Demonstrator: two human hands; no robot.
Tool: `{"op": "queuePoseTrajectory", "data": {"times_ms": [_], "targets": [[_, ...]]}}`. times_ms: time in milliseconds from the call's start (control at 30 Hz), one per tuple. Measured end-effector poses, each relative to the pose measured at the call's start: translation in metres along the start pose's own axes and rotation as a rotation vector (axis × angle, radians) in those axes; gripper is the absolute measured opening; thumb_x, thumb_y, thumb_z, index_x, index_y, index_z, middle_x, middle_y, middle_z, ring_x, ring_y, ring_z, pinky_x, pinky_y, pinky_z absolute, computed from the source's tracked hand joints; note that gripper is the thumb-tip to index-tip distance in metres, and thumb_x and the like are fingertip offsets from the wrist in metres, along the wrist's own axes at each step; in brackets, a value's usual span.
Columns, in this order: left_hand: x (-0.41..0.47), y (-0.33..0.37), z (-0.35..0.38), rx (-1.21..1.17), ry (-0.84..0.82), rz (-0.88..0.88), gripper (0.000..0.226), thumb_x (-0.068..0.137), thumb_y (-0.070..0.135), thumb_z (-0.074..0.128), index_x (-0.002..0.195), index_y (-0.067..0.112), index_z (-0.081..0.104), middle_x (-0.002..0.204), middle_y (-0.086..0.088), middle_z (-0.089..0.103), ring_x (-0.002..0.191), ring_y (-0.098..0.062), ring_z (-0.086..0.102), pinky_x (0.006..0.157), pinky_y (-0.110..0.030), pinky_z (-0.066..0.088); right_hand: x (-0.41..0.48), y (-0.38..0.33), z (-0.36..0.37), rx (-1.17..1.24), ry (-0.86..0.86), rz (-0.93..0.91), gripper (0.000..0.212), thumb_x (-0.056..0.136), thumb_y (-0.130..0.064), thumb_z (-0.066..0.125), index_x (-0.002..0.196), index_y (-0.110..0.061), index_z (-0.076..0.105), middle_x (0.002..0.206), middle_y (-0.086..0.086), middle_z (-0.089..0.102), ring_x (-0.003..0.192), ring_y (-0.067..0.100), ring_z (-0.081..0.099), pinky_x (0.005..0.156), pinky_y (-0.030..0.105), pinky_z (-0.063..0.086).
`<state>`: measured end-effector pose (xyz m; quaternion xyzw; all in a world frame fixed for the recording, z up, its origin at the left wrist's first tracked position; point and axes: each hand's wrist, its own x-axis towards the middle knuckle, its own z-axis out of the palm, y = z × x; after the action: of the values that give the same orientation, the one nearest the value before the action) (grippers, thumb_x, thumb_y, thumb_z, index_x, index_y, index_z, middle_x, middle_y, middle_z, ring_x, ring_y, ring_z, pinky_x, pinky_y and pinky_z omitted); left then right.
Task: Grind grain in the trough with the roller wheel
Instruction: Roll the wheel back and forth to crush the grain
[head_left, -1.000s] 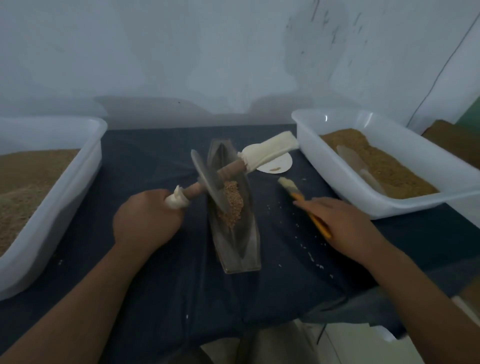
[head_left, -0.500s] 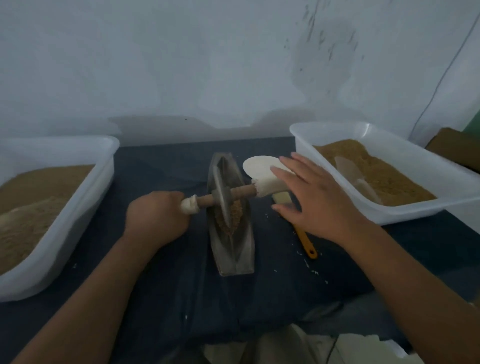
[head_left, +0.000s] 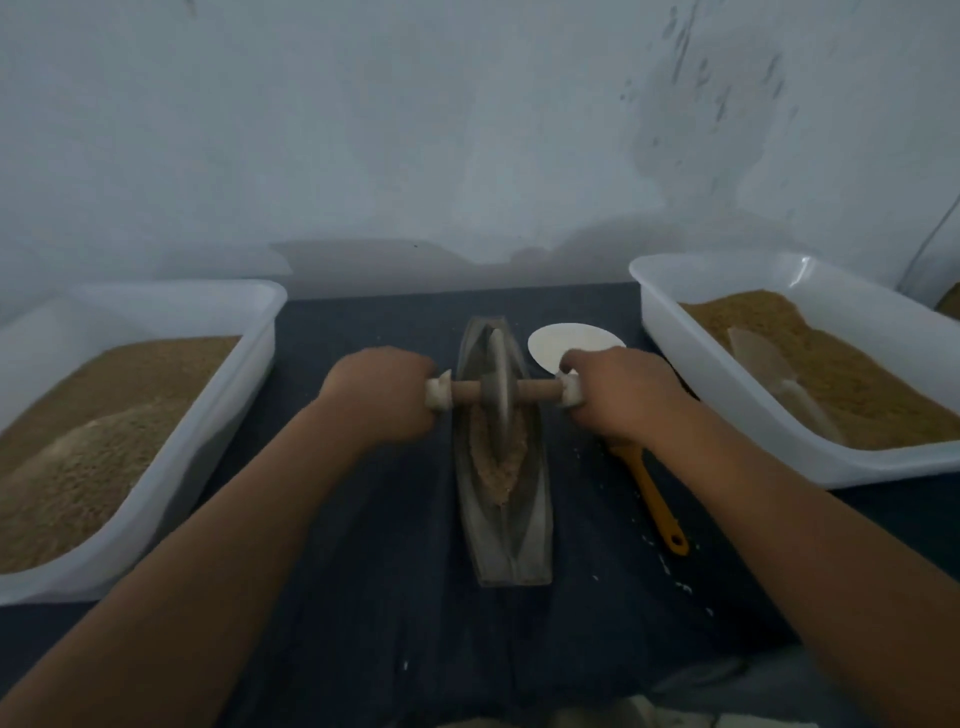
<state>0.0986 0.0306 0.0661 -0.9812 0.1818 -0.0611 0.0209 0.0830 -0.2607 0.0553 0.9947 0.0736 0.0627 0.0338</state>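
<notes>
While in trough (head_left: 511, 540), roller wheel (head_left: 497, 389) between left hand (head_left: 382, 397) and right hand (head_left: 618, 397), handles (head_left: 537, 389) gripped.

The dark navy desk cloth (head_left: 389, 571) is flecked with a few white specks. The boat-shaped grey metal trough (head_left: 524, 540) holds pale pinkish-tan ground grain (head_left: 498, 467). The grey metal roller wheel (head_left: 497, 387) has a brown wooden axle (head_left: 537, 388) with cream-white wrapped ends. The left white plastic tub (head_left: 223, 395) and the right white plastic tub (head_left: 727, 410) hold golden-brown grain. The slim orange brush handle (head_left: 655, 501) is plain. The round flat dish (head_left: 566, 340) looks white. The pale blue-grey wall (head_left: 415, 130) has darker smudges.
</notes>
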Motion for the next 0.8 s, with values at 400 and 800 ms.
{"op": "queuePoseTrajectory", "data": {"times_ms": [400,800], "targets": [[-0.035,0.002,-0.001,0.022,-0.169,0.065,0.025,0.075,0.046,0.057,0.065,0.023,0.057,0.063,0.007,0.058,0.059,-0.011,0.058,0.056,-0.028,0.046,-0.042,0.011,0.022,-0.078,0.096,-0.109,0.035,0.081,-0.060,0.058,0.060,-0.035,0.047,0.051,-0.014,0.045,0.046,-0.001,0.043,0.044,0.023,0.032],[0.032,-0.006,-0.003,-0.125,-0.166,-0.194,0.039,0.085,0.059,0.060,0.081,0.020,0.063,0.083,0.000,0.066,0.076,-0.022,0.065,0.078,-0.040,0.059,0.027,-0.016,-0.031,-0.100,0.056,-0.027,0.033,0.092,-0.038,0.066,0.066,-0.028,0.048,0.067,-0.003,0.057,0.061,0.016,0.056,0.058,0.032,0.048]]}}
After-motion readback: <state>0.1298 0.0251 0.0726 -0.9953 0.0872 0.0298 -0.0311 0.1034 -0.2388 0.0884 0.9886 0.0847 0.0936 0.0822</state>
